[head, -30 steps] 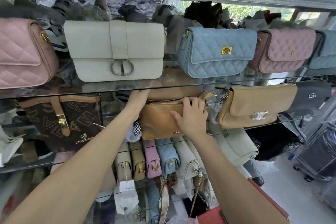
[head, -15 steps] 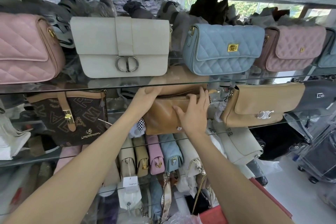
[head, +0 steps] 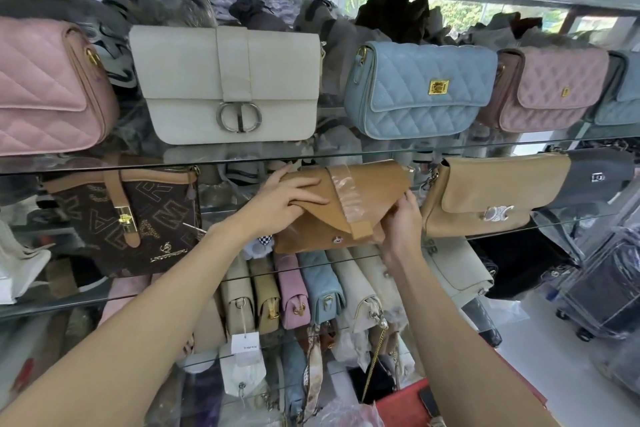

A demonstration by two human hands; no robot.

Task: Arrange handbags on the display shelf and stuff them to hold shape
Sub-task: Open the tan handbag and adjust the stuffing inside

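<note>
Scene: a person's two bare arms reach into a glass display shelf (head: pixel 346 156) crowded with handbags, seen from a head-worn camera.
Tan flap bag (head: pixel 346 208): on the middle glass level, tilted, its pointed flap folded down over the front; a strip of clear film runs across the flap's strap tab, and a metal snap shows low on the front.
Left hand (head: pixel 284 199): laid flat over the bag's upper left, fingers (head: pixel 308 189) stretched out across the flap and pressing it, thumb tucked along the flap edge.
Right hand (head: pixel 401 218): at the bag's right end, fingers curled round the lower corner and gripping it; the fingertips are hidden behind the bag.
Left neighbour: a brown monogram bag (head: pixel 128 222) with a tan strap and gold clasp stands just beside the left forearm.
Right neighbour: a tan bag with silver clasp (head: pixel 485 198) stands near the right hand, not touching the held bag; a grey bag (head: pixel 599 180) sits behind it.
Upper level: a pink quilted bag (head: pixel 48 87), a cream flap bag (head: pixel 228 87) with a round silver buckle, a light blue quilted bag (head: pixel 419 90) with a gold lock and a dusty pink quilted bag (head: pixel 550 90) stand in a row, facing out.
Lower level: a row of small bags (head: pixel 291 291) in beige, tan, pink, blue and cream is packed end-on directly below the held bag; a white paper tag (head: pixel 245 342) hangs in front of them.
</note>
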